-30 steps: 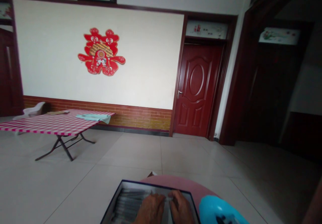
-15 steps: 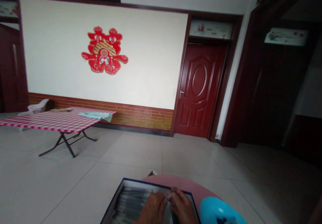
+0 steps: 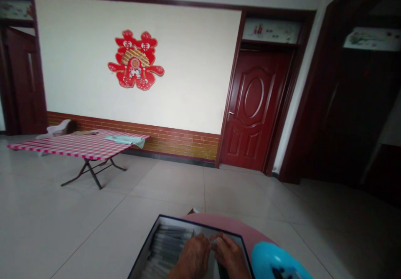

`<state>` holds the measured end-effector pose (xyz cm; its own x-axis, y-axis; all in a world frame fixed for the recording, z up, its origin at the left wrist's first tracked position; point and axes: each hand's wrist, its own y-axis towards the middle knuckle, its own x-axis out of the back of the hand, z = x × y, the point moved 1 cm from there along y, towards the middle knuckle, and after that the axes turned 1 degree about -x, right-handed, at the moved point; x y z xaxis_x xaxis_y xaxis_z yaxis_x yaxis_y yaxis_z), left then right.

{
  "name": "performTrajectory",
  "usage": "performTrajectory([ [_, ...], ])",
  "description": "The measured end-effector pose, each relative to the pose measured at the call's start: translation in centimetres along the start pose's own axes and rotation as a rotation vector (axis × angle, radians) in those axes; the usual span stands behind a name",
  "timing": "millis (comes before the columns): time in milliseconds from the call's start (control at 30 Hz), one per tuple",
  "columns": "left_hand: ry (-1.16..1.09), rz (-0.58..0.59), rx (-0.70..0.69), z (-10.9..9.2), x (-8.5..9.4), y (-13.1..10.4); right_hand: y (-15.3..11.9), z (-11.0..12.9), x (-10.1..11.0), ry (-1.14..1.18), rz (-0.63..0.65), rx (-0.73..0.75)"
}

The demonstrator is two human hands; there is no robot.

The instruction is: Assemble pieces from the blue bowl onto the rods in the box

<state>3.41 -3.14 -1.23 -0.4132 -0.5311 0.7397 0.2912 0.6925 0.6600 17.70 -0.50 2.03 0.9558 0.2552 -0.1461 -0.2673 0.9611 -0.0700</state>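
Note:
Both hands are over a shallow dark-rimmed box (image 3: 200, 224) at the bottom of the view. My left hand (image 3: 192, 256) is closed, its fingertips curled close to those of the other hand. My right hand (image 3: 230, 254) is closed too, pinching a small whitish piece (image 3: 214, 242) at the gap between the hands. What the left fingers hold, if anything, is hidden. Left of the hands, several thin, dark, stick-like items (image 3: 167, 247), seemingly in clear wrapping, lie side by side in the box. Something dark shows below my right hand, too covered to name.
The box rests on a pink round tabletop (image 3: 228, 221). A bright blue bowl-like container (image 3: 266, 254) with dark bits in it stands to the right. Farther off are a folding table with a checked cover (image 3: 78, 147), a tiled floor (image 3: 169, 183) and a red door (image 3: 253, 103).
The view has swung slightly, so the room and box appear shifted right. Both hands stay close together over the box, with only small finger movement.

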Motion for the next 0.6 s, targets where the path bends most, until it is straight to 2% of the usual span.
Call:
performTrajectory([
  [200, 0.068, 0.311, 0.193, -1.2, 1.7, 1.0, 0.5, -0.7, 0.3, 0.006, -0.021, -0.082],
  [267, 0.076, 0.384, 0.235, -1.6, 2.4, 1.2, 0.3, -0.7, 0.2, 0.025, -0.035, -0.096],
  [467, 0.045, 0.440, 0.254, -2.2, 3.2, 1.5, -0.3, -0.3, -0.1, 0.046, -0.062, -0.137],
  [600, 0.029, 0.459, 0.293, -2.3, 3.2, 2.0, -0.1, -0.1, -0.4, 0.053, -0.062, -0.086],
])
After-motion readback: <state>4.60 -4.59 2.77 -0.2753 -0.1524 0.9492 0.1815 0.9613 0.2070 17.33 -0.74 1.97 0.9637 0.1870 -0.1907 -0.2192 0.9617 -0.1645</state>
